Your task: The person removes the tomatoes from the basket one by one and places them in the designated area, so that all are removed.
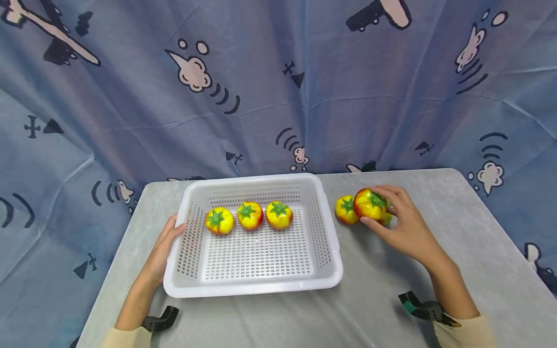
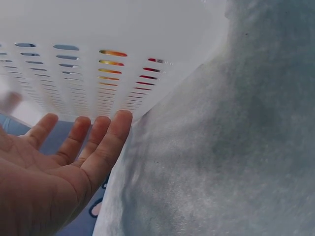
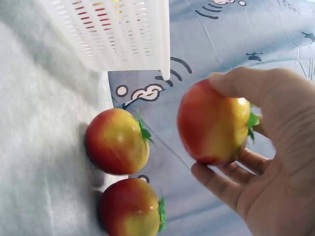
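My right hand (image 1: 404,224) holds a red-and-yellow toy tomato (image 1: 369,204) with a green leafy top between thumb and fingers. The right wrist view shows this tomato (image 3: 209,123) raised off the table, beside two more tomatoes (image 3: 118,141) resting there. In the head view one of those tomatoes (image 1: 345,210) sits left of the held one; the other is mostly hidden behind the hand. At the white perforated basket (image 1: 252,290), my left hand (image 1: 162,253) grips the left rim, thumb over the edge and fingers (image 2: 106,142) against the outer wall.
Inside the basket three similar tomatoes (image 1: 250,215) lie in a row toward the back. The grey-covered table (image 1: 461,232) extends right of the basket, and a blue patterned curtain (image 1: 261,96) hangs behind its far edge.
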The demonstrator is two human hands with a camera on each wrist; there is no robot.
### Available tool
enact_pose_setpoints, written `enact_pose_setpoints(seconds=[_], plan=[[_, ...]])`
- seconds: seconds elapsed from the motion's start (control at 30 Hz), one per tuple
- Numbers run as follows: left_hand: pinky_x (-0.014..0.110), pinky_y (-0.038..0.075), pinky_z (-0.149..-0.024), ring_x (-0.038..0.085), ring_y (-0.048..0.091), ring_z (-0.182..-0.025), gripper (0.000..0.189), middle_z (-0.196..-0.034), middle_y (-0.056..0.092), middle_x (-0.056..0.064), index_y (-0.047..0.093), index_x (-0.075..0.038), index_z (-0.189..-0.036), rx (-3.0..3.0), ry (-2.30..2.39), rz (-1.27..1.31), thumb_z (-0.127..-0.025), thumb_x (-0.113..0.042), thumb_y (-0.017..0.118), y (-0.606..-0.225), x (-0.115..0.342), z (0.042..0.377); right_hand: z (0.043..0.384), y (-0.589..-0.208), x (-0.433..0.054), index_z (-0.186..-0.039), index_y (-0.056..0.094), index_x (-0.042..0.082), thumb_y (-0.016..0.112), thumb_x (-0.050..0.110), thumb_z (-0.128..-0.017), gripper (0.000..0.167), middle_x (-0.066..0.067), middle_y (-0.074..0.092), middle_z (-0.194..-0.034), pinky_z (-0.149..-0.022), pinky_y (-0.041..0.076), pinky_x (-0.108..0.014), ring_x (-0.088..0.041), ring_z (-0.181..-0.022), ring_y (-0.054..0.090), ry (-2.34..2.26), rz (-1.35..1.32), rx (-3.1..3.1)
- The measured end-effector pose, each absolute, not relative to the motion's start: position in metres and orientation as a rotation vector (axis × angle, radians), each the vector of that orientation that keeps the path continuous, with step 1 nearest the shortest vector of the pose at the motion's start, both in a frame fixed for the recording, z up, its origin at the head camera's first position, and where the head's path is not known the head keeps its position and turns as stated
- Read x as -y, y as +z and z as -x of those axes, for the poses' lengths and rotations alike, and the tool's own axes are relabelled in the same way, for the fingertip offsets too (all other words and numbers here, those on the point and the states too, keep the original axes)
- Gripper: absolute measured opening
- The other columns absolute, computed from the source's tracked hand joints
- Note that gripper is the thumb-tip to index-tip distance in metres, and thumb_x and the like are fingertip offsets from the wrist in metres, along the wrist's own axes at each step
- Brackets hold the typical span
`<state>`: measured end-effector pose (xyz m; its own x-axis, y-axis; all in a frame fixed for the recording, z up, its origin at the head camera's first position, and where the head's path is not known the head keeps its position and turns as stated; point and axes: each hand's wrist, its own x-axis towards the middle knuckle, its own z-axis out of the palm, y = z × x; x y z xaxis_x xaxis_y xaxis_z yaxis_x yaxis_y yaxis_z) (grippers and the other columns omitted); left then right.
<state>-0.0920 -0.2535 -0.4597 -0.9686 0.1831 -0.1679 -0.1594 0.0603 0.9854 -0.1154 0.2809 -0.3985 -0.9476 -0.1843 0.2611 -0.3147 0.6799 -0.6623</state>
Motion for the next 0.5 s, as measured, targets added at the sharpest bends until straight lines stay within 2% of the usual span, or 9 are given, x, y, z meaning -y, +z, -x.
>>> enact_pose_setpoints(seconds=[0.07,0.1,0.17,0.2,0.23,0.3,0.33,0.4,0.5], plan=[[0.043,0.061,-0.088,0.023,0.065,-0.118,0.055,-0.156,0.037,0.027,0.015,-0.022,-0.165,-2.086,1.998,-0.030,-0.116,-0.042,0.029,-0.460,0.253,0.093,0.115,-0.399,-0.284,-0.152,0.054,0.013,0.087,0.013,-0.089,0.071,-0.021,0.045,-0.151,-0.104,0.058,-0.051,-0.042,-0.132,0.051,1.104,-0.404,2.716],[0.043,0.061,-0.088,0.023,0.065,-0.118,0.055,-0.156,0.037,0.027,0.015,-0.022,-0.165,-2.083,1.999,-0.030,-0.116,-0.042,0.029,-0.460,0.252,0.093,0.114,-0.400,-0.285,-0.152,0.055,0.013,0.087,0.013,-0.088,0.071,-0.021,0.046,-0.150,-0.105,0.057,-0.036,-0.041,-0.132,0.051,1.091,-0.405,2.715],[0.043,0.061,-0.088,0.023,0.065,-0.117,0.055,-0.156,0.037,0.027,0.016,-0.022,-0.165,-2.080,2.000,-0.026,-0.116,-0.042,0.029,-0.460,0.252,0.094,0.114,-0.400,-0.288,-0.152,0.054,0.012,0.087,0.013,-0.088,0.071,-0.021,0.045,-0.151,-0.101,0.048,-0.010,-0.042,-0.132,0.051,1.066,-0.403,2.715],[0.042,0.061,-0.088,0.023,0.065,-0.117,0.055,-0.156,0.038,0.027,0.016,-0.022,-0.165,-2.081,1.999,-0.025,-0.116,-0.042,0.030,-0.459,0.252,0.095,0.115,-0.399,-0.289,-0.152,0.054,0.012,0.087,0.013,-0.089,0.071,-0.021,0.045,-0.151,-0.101,0.048,-0.008,-0.042,-0.132,0.051,1.053,-0.398,2.716],[0.042,0.061,-0.088,0.023,0.065,-0.117,0.055,-0.156,0.038,0.027,0.015,-0.022,-0.165,-2.083,1.996,-0.023,-0.116,-0.042,0.030,-0.459,0.252,0.095,0.115,-0.399,-0.291,-0.152,0.054,0.011,0.086,0.012,-0.089,0.071,-0.022,0.045,-0.151,-0.102,0.048,-0.009,-0.043,-0.132,0.051,1.044,-0.393,2.717],[0.042,0.061,-0.087,0.022,0.065,-0.116,0.055,-0.156,0.037,0.027,0.015,-0.022,-0.165,-2.089,1.994,-0.014,-0.116,-0.042,0.030,-0.459,0.252,0.094,0.116,-0.398,-0.294,-0.153,0.053,0.009,0.086,0.011,-0.089,0.071,-0.024,0.043,-0.153,-0.106,0.057,-0.035,-0.045,-0.133,0.050,1.035,-0.381,2.721],[0.042,0.061,-0.087,0.022,0.065,-0.116,0.055,-0.156,0.037,0.027,0.015,-0.022,-0.165,-2.089,1.994,-0.011,-0.116,-0.042,0.030,-0.458,0.252,0.094,0.116,-0.397,-0.296,-0.153,0.052,0.008,0.085,0.010,-0.089,0.072,-0.025,0.042,-0.154,-0.105,0.057,-0.050,-0.046,-0.134,0.049,1.032,-0.373,2.725],[0.042,0.061,-0.087,0.021,0.065,-0.116,0.056,-0.156,0.037,0.027,0.015,-0.022,-0.166,-2.086,1.994,-0.011,-0.116,-0.042,0.029,-0.458,0.253,0.093,0.117,-0.397,-0.301,-0.154,0.050,0.007,0.084,0.008,-0.090,0.072,-0.027,0.039,-0.155,-0.096,0.047,-0.074,-0.049,-0.135,0.046,1.032,-0.353,2.734],[0.042,0.061,-0.087,0.022,0.065,-0.116,0.057,-0.158,0.036,0.028,0.014,-0.022,-0.166,-2.090,1.989,-0.017,-0.116,-0.042,0.029,-0.460,0.252,0.092,0.118,-0.399,-0.310,-0.155,0.047,0.005,0.083,0.005,-0.090,0.074,-0.029,0.036,-0.157,-0.093,0.045,-0.081,-0.053,-0.137,0.042,1.047,-0.317,2.743]])
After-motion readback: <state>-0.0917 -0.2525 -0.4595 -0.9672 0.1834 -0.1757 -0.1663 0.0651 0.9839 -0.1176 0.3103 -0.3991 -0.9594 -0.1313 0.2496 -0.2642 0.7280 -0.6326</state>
